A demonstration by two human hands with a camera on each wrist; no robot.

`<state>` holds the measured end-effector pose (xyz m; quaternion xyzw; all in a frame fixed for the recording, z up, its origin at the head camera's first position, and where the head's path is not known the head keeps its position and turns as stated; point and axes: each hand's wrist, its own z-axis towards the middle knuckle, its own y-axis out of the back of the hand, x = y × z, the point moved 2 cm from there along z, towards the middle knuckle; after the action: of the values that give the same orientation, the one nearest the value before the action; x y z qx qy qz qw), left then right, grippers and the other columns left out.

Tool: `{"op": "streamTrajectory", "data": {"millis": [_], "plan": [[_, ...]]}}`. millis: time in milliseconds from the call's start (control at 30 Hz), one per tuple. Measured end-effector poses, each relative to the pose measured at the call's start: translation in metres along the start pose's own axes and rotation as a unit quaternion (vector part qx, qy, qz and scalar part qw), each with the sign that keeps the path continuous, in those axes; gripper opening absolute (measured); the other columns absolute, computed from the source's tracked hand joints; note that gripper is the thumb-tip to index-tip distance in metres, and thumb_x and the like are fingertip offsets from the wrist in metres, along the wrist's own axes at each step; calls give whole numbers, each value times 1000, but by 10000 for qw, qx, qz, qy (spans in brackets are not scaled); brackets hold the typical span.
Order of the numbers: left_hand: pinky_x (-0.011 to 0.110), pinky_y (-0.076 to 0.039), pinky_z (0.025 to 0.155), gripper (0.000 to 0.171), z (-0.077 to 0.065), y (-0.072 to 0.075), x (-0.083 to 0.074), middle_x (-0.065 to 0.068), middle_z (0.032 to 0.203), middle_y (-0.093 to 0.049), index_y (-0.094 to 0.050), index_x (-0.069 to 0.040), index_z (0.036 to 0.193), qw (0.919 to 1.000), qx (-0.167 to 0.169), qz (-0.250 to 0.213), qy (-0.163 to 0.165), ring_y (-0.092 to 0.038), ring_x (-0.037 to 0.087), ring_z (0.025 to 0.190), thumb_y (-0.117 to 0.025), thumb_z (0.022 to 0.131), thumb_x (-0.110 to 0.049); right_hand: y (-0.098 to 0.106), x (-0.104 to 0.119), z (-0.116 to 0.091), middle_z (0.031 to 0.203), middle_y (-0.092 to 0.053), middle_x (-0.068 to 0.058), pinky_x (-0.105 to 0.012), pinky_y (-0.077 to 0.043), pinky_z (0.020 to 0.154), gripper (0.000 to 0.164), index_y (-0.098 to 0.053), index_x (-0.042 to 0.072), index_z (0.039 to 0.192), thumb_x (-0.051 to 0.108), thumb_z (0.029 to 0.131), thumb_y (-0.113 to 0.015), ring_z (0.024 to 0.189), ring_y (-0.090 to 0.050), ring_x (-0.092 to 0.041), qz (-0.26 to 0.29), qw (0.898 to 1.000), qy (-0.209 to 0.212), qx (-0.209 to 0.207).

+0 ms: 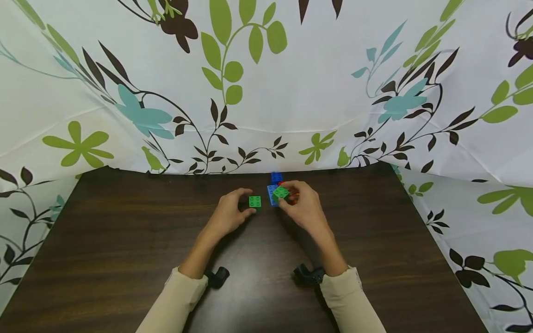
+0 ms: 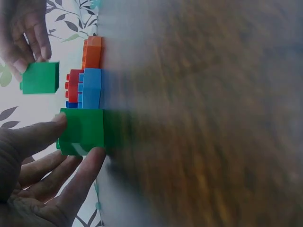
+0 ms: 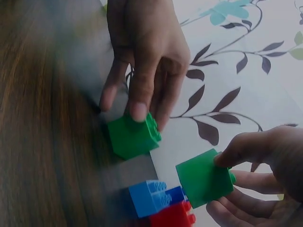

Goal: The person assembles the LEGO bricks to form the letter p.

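Note:
My left hand (image 1: pixel 229 210) is round a green toy building brick (image 1: pixel 255 201) on the dark table, with thumb and fingertips at its sides. A second green brick (image 3: pixel 203 178) is pinched between the thumb and fingers of my right hand (image 1: pixel 306 206), raised off the table. Under and beside it stand a light blue brick (image 2: pixel 91 89), a red brick (image 2: pixel 73 85), an orange brick (image 2: pixel 93 53) and a dark blue brick (image 1: pixel 276 177). From the head view, the right hand and its brick partly hide the red and orange ones.
The dark wooden table (image 1: pixel 137 240) ends at the back against a white cloth (image 1: pixel 316 83) printed with leaves and flowers. Both wrists wear a black camera mount, one by the left sleeve (image 1: pixel 175 296) and one by the right sleeve (image 1: pixel 350 300).

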<state>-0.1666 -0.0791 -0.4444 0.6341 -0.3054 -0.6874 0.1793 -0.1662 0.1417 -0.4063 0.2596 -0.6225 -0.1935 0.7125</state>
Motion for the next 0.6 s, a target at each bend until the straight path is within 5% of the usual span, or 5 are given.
{"op": "streamTrajectory", "data": {"millis": [200, 600], "plan": [[56, -48, 118, 51, 4, -2, 0, 19, 144, -69, -69, -4, 139, 9999, 37, -121, -40, -60, 40, 140, -86, 92, -13, -7, 8, 1, 126, -69, -19, -53, -61, 98, 42, -71, 3, 133, 5, 92, -80, 109, -72, -40, 110, 9991, 160, 366], [55, -53, 111, 36, 4, -1, 4, 17, 128, -77, -77, -4, 124, 9995, -47, -293, 109, -67, 38, 132, -87, 90, -9, -15, 17, 4, 132, -67, -22, -47, -62, 101, 40, -70, 4, 136, 3, 97, -77, 118, -74, -40, 348, 9946, 343, 911]]}}
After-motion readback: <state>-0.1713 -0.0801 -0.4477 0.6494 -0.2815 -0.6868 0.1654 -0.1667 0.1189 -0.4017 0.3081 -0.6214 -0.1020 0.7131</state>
